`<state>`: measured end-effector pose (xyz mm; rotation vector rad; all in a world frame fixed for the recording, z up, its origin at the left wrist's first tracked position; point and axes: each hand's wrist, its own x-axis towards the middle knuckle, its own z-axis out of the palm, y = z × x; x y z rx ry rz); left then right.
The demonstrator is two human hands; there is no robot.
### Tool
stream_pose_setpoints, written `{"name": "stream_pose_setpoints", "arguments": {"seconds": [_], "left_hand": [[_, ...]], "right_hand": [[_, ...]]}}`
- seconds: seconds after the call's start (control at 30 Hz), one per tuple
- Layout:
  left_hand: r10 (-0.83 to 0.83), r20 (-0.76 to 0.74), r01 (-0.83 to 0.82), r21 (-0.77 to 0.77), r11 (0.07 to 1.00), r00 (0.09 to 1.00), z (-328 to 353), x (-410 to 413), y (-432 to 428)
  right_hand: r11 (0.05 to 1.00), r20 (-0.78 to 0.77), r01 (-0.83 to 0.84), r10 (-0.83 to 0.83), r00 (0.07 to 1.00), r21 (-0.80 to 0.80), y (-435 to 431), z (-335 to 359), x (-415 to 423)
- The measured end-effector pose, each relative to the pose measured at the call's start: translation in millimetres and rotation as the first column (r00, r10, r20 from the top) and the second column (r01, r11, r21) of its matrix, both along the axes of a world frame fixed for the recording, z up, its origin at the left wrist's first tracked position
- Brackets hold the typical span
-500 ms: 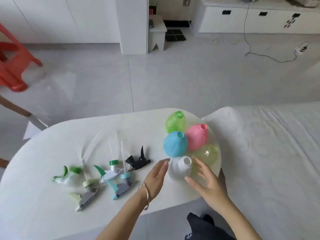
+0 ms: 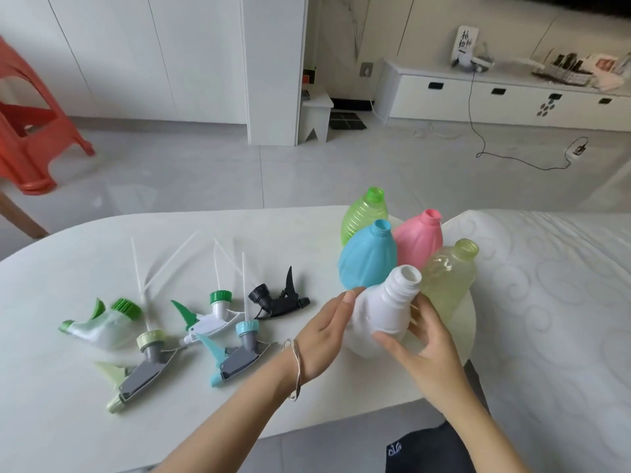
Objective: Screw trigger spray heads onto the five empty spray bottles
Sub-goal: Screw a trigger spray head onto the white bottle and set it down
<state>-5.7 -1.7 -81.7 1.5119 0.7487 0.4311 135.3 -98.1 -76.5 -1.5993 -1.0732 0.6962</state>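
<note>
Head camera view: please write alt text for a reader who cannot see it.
The right hand grips an uncapped white bottle while the left hand touches its side, at a white table. Four more open bottles stand behind it; five trigger spray heads lie to the left.

Pale tiled floor (image 2: 205, 172), white cabinets (image 2: 143, 56) behind, red plastic stool (image 2: 30, 131) left, low white sideboard (image 2: 505, 97) right, black cable (image 2: 485, 145) trailing
</note>
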Motion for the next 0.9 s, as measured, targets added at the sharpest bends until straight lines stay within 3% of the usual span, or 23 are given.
{"name": "stream_pose_setpoints", "arguments": {"seconds": [0.47, 0.7, 0.9], "left_hand": [[0.086, 0.179, -0.121, 0.193, 0.974, 0.980, 47, -102, -43], [0.263, 0.093, -0.278, 0.237, 0.931, 0.960, 52, -171, -44], [0.483, 0.011, -0.460, 0.327, 0.826, 0.876, 49, -238, -11]], "right_hand": [[0.972, -0.243, -0.186, 0.216, 0.946, 0.141, -6, 53, -81], [0.934, -0.232, -0.347, 0.357, 0.905, 0.083, 6, 60, -132], [0.872, -0.191, -0.486, 0.486, 0.852, 0.052, 49, 59, -164]]}}
